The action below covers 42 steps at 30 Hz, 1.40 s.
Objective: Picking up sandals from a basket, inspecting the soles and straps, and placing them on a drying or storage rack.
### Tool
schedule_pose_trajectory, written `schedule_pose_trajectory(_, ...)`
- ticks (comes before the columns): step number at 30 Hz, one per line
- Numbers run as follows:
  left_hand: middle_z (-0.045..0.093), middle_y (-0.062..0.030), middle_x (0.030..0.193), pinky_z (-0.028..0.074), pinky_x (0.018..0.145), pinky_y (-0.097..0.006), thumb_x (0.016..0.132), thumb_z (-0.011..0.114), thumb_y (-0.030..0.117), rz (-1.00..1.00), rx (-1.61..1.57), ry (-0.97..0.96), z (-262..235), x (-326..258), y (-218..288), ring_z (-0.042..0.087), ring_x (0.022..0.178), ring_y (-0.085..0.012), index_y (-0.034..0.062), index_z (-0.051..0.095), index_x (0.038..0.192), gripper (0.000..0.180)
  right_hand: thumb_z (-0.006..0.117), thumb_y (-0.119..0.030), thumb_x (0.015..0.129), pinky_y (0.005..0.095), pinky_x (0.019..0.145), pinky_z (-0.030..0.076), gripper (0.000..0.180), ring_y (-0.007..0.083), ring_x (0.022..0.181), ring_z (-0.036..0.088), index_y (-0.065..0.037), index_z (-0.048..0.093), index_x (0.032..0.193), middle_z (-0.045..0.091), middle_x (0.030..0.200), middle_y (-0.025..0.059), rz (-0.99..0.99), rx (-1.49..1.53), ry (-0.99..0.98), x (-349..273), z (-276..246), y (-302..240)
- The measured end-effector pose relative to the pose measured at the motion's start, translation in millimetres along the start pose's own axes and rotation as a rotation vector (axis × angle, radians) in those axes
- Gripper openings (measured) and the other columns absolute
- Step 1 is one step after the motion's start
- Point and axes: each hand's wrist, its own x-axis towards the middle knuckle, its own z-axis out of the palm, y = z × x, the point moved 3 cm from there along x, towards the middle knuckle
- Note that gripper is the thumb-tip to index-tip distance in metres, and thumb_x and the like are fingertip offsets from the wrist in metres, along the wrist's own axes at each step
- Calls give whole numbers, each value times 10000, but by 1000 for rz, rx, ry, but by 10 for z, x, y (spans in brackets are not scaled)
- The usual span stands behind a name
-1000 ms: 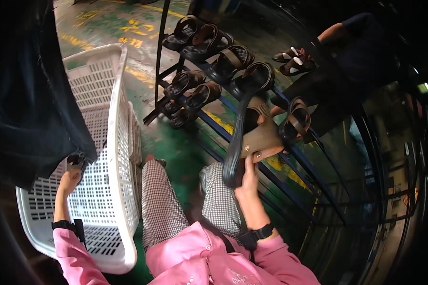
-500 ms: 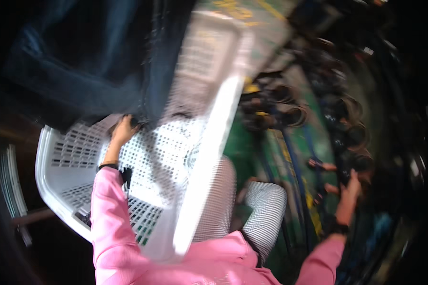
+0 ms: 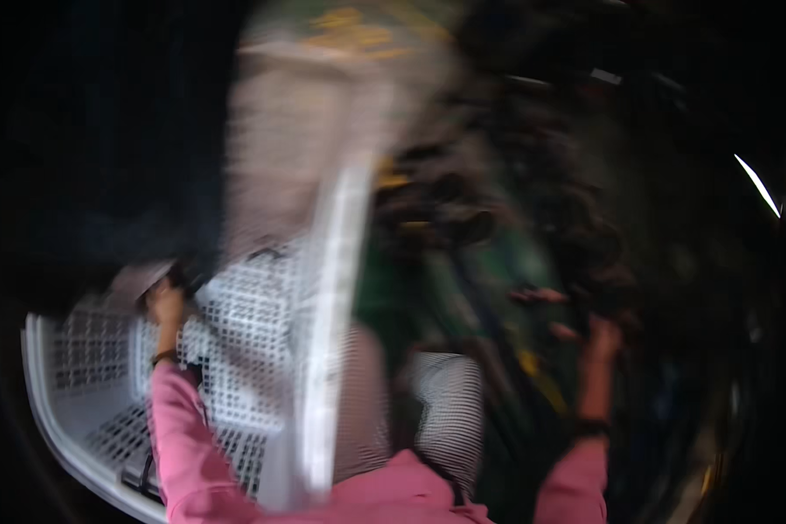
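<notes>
In the head view, which is heavily smeared by motion, a white perforated plastic basket (image 3: pixel 262 349) is seen at the lower left, and it is taken here as the landmark. The left hand (image 3: pixel 168 304) is raised inside the basket, against its far wall, where a dark garment (image 3: pixel 105 175) hangs down from above; the fingers are curled at the garment's lower edge, but whether the grip is closed on the cloth cannot be told through the blur. A dark band is worn on the left wrist, just below the hand, and the pink sleeve (image 3: pixel 183 437) runs down from it toward the lower edge of the picture. To the right of the basket, the knees in checked trousers (image 3: pixel 445 393) are seen, close to its rim. Further right of the basket, well apart from it, the right hand (image 3: pixel 598 336) is lifted toward a rack of dark shoes (image 3: pixel 533 227) over a green floor (image 3: pixel 506 262); its grip looks loosely spread, yet whether anything is held in it cannot be told. A dark band is also worn on the right wrist.
</notes>
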Motion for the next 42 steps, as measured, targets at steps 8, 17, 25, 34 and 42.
schedule_pose_trajectory(8,566,-202,1183,432,894,-410,846,568,356,513,-479,538,-948,-1027,549,532,1058,-375,-18,528,1193,511,485,-128,924,539,703,523,346,289,1013,512,-151,444,1267,498,1175,72,701,1136,86,-153,-224,-325)
schedule_pose_trajectory(17,583,-175,1115,453,831,-395,793,593,287,918,-536,489,-2227,-2754,1467,560,986,-350,17,573,1091,402,519,-211,870,402,799,461,289,314,919,631,-107,624,1119,667,950,158,787,750,361,-135,-268,-239)
schedule_pose_trajectory(25,599,-151,1056,471,775,-382,746,615,226,1149,-393,479,-2680,-3823,1679,584,922,-329,49,613,1000,310,497,-226,865,454,890,454,320,332,1073,552,-117,526,1164,580,1101,146,859,519,199,-268,-325,-464)
schedule_pose_trajectory(34,616,-124,988,491,711,-367,693,639,158,1367,-168,493,-2727,-4628,1723,611,850,-304,84,658,898,218,612,-288,812,422,971,415,525,302,1185,494,-142,472,1297,558,1225,119,676,588,46,-491,-348,-243)
schedule_pose_trajectory(42,631,-100,928,509,655,-353,646,661,97,1722,153,551,-2392,-5424,2104,635,786,-283,116,698,807,166,621,-312,811,504,1030,325,658,411,1241,383,-132,359,1387,367,1387,209,280,505,486,-1045,-572,-504)
